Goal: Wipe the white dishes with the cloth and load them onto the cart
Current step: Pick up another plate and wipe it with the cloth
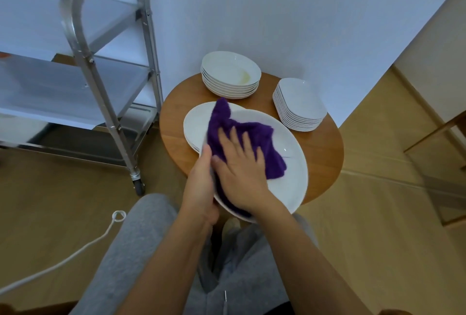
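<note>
The left hand has its grip on the near-left rim of a large white plate, thumb on top of the edge and the other fingers hidden beneath it, so the plate sits tilted above the tabletop's near side. The right hand lies flat and spread on a purple cloth, fingers straight, pressing it against the plate's face; its grip is wide, not curled round anything. The cloth is bunched, one corner poking up past the plate's far-left edge and another fold trailing under the right wrist.

Just behind and to the left of the held plate, partly covered by it, lies a low stack of large plates on the round wooden tabletop. At the far side stands a stack of shallow white bowls; the top one shows what may be a yellowish smear. To its right is a stack of rounded-square dishes.

Left of the tabletop stands a metal cart on casters, its shelves pale. A white cord runs across the wooden floor beside grey trousers.
</note>
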A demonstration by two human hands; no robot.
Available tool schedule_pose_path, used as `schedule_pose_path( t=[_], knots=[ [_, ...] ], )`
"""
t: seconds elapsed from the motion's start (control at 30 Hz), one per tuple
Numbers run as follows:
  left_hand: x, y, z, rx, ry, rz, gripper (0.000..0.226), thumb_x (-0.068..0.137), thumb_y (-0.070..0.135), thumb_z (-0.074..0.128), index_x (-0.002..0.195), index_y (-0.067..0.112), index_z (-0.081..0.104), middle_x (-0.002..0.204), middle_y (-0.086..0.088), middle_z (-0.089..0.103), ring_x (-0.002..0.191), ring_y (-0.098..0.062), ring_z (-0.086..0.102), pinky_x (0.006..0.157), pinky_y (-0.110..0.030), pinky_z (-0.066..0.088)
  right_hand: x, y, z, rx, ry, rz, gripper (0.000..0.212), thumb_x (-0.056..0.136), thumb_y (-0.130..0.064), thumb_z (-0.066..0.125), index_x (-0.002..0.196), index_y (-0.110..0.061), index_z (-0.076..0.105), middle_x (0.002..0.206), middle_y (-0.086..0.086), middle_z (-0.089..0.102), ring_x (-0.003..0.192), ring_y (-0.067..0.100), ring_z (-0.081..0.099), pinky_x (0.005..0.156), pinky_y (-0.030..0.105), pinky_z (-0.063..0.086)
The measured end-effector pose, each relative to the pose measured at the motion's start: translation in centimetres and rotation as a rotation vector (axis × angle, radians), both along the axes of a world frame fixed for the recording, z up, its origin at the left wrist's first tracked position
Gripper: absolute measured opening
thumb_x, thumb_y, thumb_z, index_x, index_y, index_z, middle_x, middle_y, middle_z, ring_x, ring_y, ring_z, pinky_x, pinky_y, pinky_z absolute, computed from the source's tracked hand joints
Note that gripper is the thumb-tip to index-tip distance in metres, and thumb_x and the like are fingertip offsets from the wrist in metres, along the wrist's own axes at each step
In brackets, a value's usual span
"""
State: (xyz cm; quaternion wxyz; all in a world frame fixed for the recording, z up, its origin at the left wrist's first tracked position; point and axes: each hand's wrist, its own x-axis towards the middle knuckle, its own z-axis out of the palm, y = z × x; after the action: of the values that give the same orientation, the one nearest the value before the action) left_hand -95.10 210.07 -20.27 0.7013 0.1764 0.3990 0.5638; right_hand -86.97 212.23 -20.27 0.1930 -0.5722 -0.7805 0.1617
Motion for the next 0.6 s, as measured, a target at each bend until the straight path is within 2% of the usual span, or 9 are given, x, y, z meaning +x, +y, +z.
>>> schedule_pose_path(
  t=[0.07,0.13,0.2,0.23,0.3,0.33,0.4,0.5,0.6],
  knots=[
    [-0.9,0.4,0.0,-0.003,-0.029,0.051,0.032,0.095,0.048,0.035,0.099,0.028,0.059,0.068,0.01,0.069,0.059,-0.003,0.067,0.052,-0.023,0.054,-0.7,-1.3,0.2,-0.089,0.192,0.119,0.056,0.091,-0.038,0.02,0.146,-0.042,0.012,0.156,-0.016,0.012,0.141,0.0,-0.005,0.111,0.031,-0.012],
    [-1.5,0.6,0.2,-0.007,-0.054,0.07,0.035,0.094,0.049,0.036,0.089,0.024,0.06,0.069,0.008,0.069,0.056,-0.004,0.067,0.045,-0.02,0.053,-0.5,-2.0,0.4,-0.167,0.315,0.164,0.053,0.093,-0.034,0.023,0.145,-0.042,0.019,0.153,-0.02,0.018,0.135,-0.009,-0.003,0.112,0.027,-0.01],
    [-1.2,0.2,0.4,-0.011,-0.081,0.067,0.041,0.095,0.05,0.034,0.083,0.023,0.062,0.061,0.008,0.069,0.053,-0.005,0.067,0.046,-0.02,0.053,0.2,-2.4,0.8,-0.163,0.255,0.185,0.05,0.096,-0.029,0.026,0.145,-0.04,0.024,0.152,-0.019,0.023,0.139,-0.004,0.002,0.114,0.029,-0.006],
    [-1.0,0.0,0.2,0.003,-0.089,0.08,0.045,0.096,0.048,0.033,0.079,0.021,0.066,0.06,0.007,0.069,0.055,-0.005,0.067,0.053,-0.02,0.056,0.7,-2.5,0.9,-0.151,0.194,0.206,0.05,0.096,-0.027,0.027,0.145,-0.039,0.025,0.153,-0.018,0.023,0.141,0.0,0.004,0.114,0.029,-0.005],
    [-0.9,-0.4,0.3,0.004,-0.108,0.125,0.045,0.096,0.047,0.035,0.088,0.019,0.07,0.075,0.0,0.074,0.072,-0.014,0.071,0.077,-0.03,0.057,1.9,-3.1,1.1,-0.167,0.064,0.269,0.05,0.096,-0.028,0.027,0.145,-0.039,0.025,0.153,-0.018,0.021,0.142,0.0,0.002,0.112,0.026,-0.005],
    [-1.3,-0.5,0.5,-0.027,-0.119,0.137,0.042,0.094,0.051,0.037,0.1,0.02,0.066,0.088,-0.004,0.074,0.084,-0.021,0.07,0.083,-0.039,0.055,2.7,-3.5,1.2,-0.184,0.004,0.297,0.05,0.095,-0.03,0.026,0.144,-0.04,0.025,0.154,-0.019,0.019,0.14,-0.003,0.0,0.11,0.025,-0.005],
    [-2.1,-0.3,0.6,-0.072,-0.141,0.132,0.04,0.091,0.055,0.041,0.112,0.026,0.059,0.105,-0.008,0.071,0.097,-0.03,0.067,0.083,-0.045,0.054,4.4,-4.2,1.1,-0.185,-0.103,0.322,0.051,0.093,-0.035,0.023,0.144,-0.041,0.027,0.154,-0.02,0.017,0.135,-0.007,-0.002,0.107,0.022,-0.003],
    [-2.3,-0.1,0.5,-0.027,-0.112,0.115,0.036,0.092,0.051,0.041,0.116,0.029,0.058,0.109,-0.004,0.07,0.098,-0.03,0.067,0.08,-0.046,0.055,7.2,-4.6,1.3,-0.121,-0.236,0.276,0.057,0.086,-0.037,0.022,0.142,-0.039,0.034,0.152,-0.018,0.023,0.14,-0.002,0.012,0.103,0.013,-0.001],
    [-2.2,0.0,0.7,-0.006,-0.055,0.125,0.036,0.095,0.047,0.039,0.122,0.03,0.056,0.111,0.0,0.07,0.098,-0.028,0.067,0.072,-0.041,0.056,8.8,-4.5,1.6,-0.085,-0.243,0.193,0.057,0.084,-0.034,0.024,0.138,-0.037,0.042,0.148,-0.018,0.032,0.136,-0.006,0.018,0.099,0.005,-0.013]
  ],
)
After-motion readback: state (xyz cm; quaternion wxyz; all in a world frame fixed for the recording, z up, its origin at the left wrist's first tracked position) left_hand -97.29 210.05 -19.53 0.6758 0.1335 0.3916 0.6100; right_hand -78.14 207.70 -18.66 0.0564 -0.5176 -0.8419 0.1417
